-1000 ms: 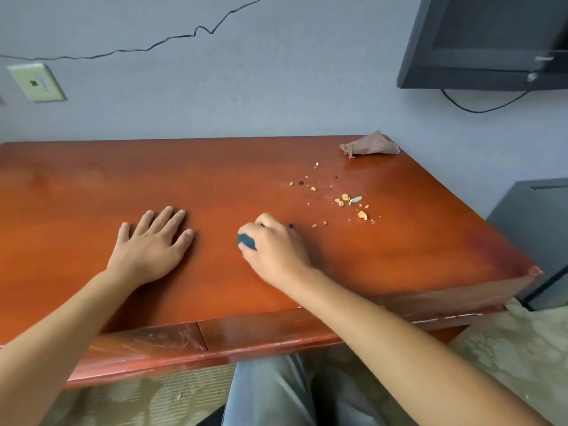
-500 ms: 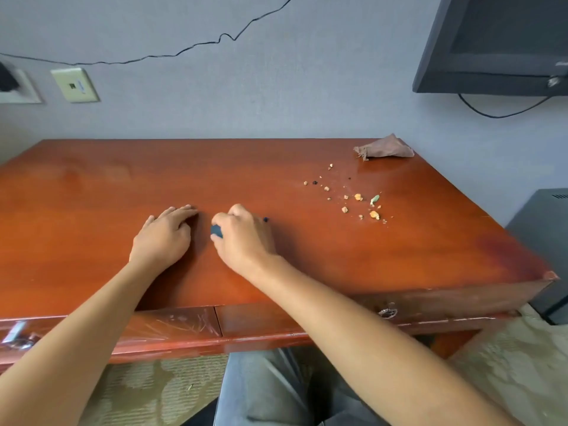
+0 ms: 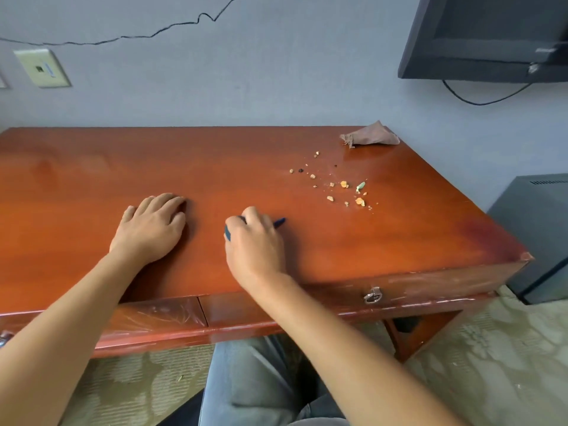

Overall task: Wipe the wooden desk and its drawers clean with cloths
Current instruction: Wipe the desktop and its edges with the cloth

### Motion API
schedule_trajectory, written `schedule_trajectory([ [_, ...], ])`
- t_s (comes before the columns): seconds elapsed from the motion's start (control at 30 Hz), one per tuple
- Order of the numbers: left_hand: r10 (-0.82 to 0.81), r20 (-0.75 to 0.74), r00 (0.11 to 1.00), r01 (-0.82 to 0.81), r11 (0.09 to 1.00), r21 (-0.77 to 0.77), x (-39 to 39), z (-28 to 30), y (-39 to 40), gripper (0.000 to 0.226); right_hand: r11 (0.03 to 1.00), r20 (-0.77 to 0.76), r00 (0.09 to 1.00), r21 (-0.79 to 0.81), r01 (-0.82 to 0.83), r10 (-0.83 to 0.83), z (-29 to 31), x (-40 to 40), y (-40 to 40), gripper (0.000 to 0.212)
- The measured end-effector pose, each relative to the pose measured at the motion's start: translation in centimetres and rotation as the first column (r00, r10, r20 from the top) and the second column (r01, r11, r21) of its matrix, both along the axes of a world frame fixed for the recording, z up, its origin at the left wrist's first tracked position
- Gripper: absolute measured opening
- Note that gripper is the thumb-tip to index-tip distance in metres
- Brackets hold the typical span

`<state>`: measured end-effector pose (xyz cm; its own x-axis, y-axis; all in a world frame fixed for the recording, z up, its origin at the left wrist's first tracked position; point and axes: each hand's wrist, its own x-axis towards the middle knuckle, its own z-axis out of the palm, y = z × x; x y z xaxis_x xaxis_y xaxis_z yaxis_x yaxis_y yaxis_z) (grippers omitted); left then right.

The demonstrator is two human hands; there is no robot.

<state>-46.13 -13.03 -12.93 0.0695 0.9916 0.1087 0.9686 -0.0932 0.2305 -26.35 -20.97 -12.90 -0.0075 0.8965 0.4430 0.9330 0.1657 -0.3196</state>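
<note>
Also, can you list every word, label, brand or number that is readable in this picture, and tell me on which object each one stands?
No text can be read in this view.
Wall plate: a small dark and blue mark, too small to read.
Television: a pale mark on its lower frame, blurred, not readable.
Wooden desk, brown cloth, dark blue cloth under the right hand: no print visible.

A dark flat screen [image 3: 491, 35] is mounted on the grey wall [image 3: 246, 81]. A beige rectangular wall plate [image 3: 41, 67] and a thin black cable [image 3: 138, 36] are fixed there.
</note>
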Motion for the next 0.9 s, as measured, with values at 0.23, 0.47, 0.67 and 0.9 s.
schedule_trajectory([
  [0.23,-0.034,-0.09,0.995,0.032,0.999,-0.031,0.0,0.0,0.2,0.057,0.987,0.059,0.989,-0.076,0.141,-0.137,0.9,8.7,-4.9,0.025],
  [0.47,-0.276,-0.195,0.941,0.298,0.949,0.1,5.8,1.0,-3.0,0.056,0.938,0.07,0.937,-0.036,0.344,-0.341,0.9,13.9,-5.4,0.026],
  [0.67,-0.359,-0.04,0.932,0.36,0.933,0.023,14.8,1.5,-2.7,0.057,0.971,-0.019,0.979,-0.125,-0.204,0.204,2.0,12.9,-3.8,0.031],
  [0.9,-0.357,-0.207,0.911,0.343,0.934,-0.104,15.2,-0.5,-2.5,0.096,0.92,0.059,0.931,-0.142,0.364,-0.36,1.6,29.9,-3.6,0.031],
])
